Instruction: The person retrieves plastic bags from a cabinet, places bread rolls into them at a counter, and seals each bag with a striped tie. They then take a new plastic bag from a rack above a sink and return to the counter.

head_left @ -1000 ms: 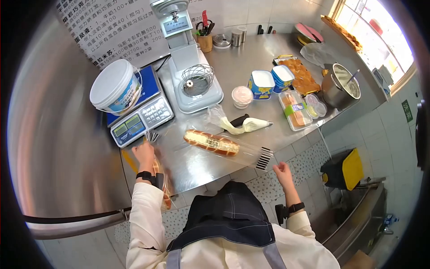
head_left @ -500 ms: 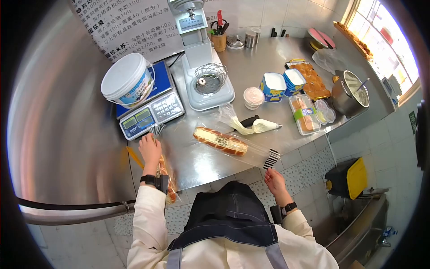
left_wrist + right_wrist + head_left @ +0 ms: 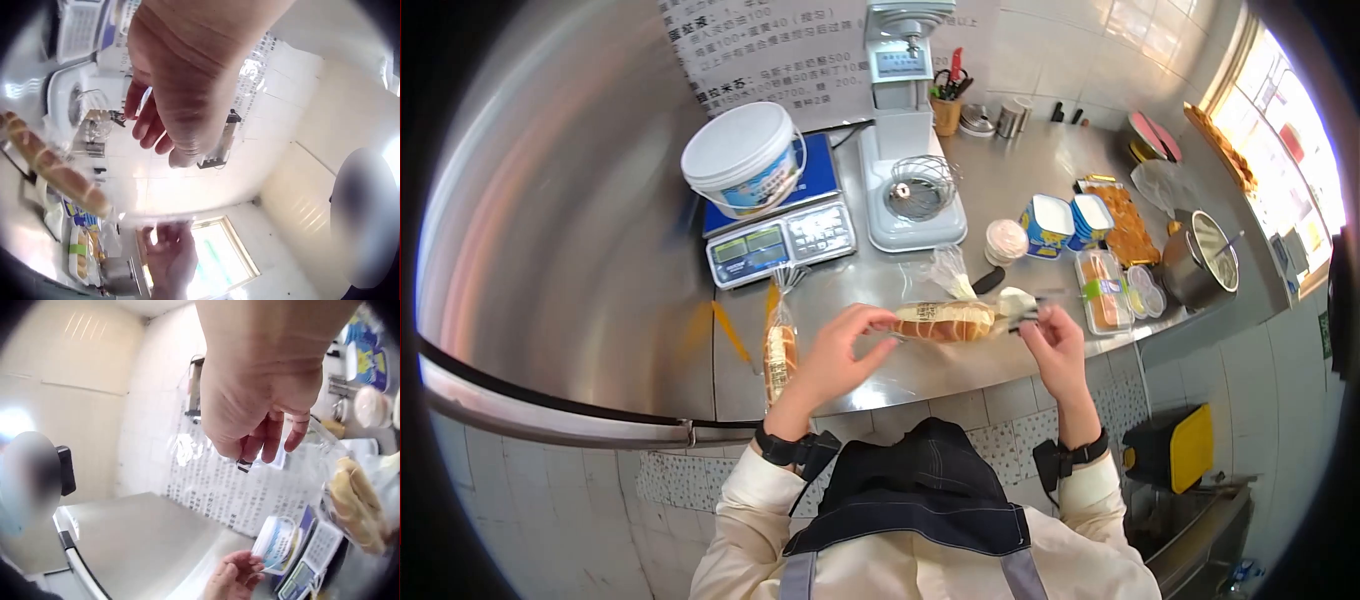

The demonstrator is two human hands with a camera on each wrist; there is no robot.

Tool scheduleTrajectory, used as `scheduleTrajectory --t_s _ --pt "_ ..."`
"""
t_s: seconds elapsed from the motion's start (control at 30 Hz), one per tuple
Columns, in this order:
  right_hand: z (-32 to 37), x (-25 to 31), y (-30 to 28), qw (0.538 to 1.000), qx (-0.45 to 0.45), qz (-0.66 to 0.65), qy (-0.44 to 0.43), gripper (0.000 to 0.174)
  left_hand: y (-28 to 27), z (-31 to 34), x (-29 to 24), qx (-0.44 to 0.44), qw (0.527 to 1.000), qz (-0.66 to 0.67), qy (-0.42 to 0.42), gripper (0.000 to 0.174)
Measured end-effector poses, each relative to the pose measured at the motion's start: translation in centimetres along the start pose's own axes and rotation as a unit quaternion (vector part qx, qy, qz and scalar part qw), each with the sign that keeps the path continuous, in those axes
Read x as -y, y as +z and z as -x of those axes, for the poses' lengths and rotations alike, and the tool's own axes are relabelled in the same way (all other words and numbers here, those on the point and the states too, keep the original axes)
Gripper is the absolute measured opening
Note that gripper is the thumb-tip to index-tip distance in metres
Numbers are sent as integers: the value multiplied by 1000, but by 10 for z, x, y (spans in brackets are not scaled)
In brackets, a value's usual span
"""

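A long cream-filled bread (image 3: pixel 945 321) in a clear bag is over the front of the steel counter. At its right, my right hand (image 3: pixel 1057 355) pinches the bag's black-striped end (image 3: pixel 244 465) between thumb and fingers. My left hand (image 3: pixel 845 350) is at the bread's left end, fingertips right at it, thumb spread apart and fingers extended. Left of that hand lies a second bagged bread (image 3: pixel 779 355), its bag gathered at the top. Behind the first bread are a cream-filled piping bag (image 3: pixel 1015 300), partly hidden, and a black handle (image 3: pixel 989 281).
A scale (image 3: pixel 780 241) carrying a white bucket (image 3: pixel 740 160) stands back left, beside a mixer (image 3: pixel 913 200) with a wire whisk. Tubs (image 3: pixel 1048 228), a boxed bread pack (image 3: pixel 1104 291) and a steel pot (image 3: pixel 1200 262) line the right. The counter's front edge (image 3: pixel 960 400) is near my body.
My left hand has left the bagged bread at the left and moved right to the other one. My right hand now pinches the bag's striped end, raised and further back. The head view has shifted.
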State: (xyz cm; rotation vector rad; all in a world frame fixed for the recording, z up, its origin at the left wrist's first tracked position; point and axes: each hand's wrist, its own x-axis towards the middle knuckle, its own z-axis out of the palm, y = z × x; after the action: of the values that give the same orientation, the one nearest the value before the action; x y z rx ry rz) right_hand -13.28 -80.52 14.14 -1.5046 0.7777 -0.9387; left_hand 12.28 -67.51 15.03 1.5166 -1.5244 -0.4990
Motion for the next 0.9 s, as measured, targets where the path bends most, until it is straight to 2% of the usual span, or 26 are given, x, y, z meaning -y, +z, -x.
scheduleTrajectory --t_s 0.07,0.13,0.17,0.23,0.27,0.3,0.33,0.37,0.4,0.47,0.5,0.57,0.6,0.67,0.73,0.8,0.87,0.9 --pt "-25 30 30 996 42 34 -75 8 4 5 7 7 1000 3 22 24" --pt "-50 30 53 996 67 -3 -61 12 25 17 50 -47 981 -174 74 25" --pt "-60 28 64 995 70 -3 -65 12 33 29 70 -52 980 -175 75 25" --pt "-79 27 83 992 77 -98 -31 12 38 53 99 -56 978 -199 8 25" --pt "-86 33 89 991 80 -99 -32 12 30 54 99 -58 978 -200 7 25" --pt "-89 41 95 991 109 -47 -58 13 23 58 100 -79 987 -126 -60 24" --pt "-92 50 101 987 139 4 -83 14 16 60 98 -101 985 -50 -127 22" --pt "-95 58 109 983 150 39 -95 16 4 55 90 -132 981 13 -142 19" --pt "-101 59 116 982 157 37 -95 16 -7 50 81 -137 980 11 -146 19" --pt "-109 61 129 973 193 19 -123 16 -27 41 55 -197 963 135 -126 17" --pt "-109 64 135 972 191 16 -134 15 -34 36 40 -206 961 132 -128 17" --pt "-105 74 141 973 205 4 -109 13 -37 26 7 -213 971 107 -32 21" --pt "-102 76 144 974 210 -5 -82 12 -35 22 -7 -223 969 103 -36 21" --pt "-98 73 151 971 221 -22 -93 11 -27 13 -27 -217 975 30 -21 20" --pt "-91 69 156 971 216 -1 -99 11 -18 7 -27 -215 976 -25 -31 19" --pt "-83 65 162 971 227 -34 -72 11 -12 3 -23 -209 974 -78 -37 18" --pt "-75 64 167 978 193 -35 -76 9 -5 5 -18 -275 952 -131 -19 16" --pt "-72 63 168 976 202 -47 -63 11 -3 5 -17 -275 952 -132 -18 16"
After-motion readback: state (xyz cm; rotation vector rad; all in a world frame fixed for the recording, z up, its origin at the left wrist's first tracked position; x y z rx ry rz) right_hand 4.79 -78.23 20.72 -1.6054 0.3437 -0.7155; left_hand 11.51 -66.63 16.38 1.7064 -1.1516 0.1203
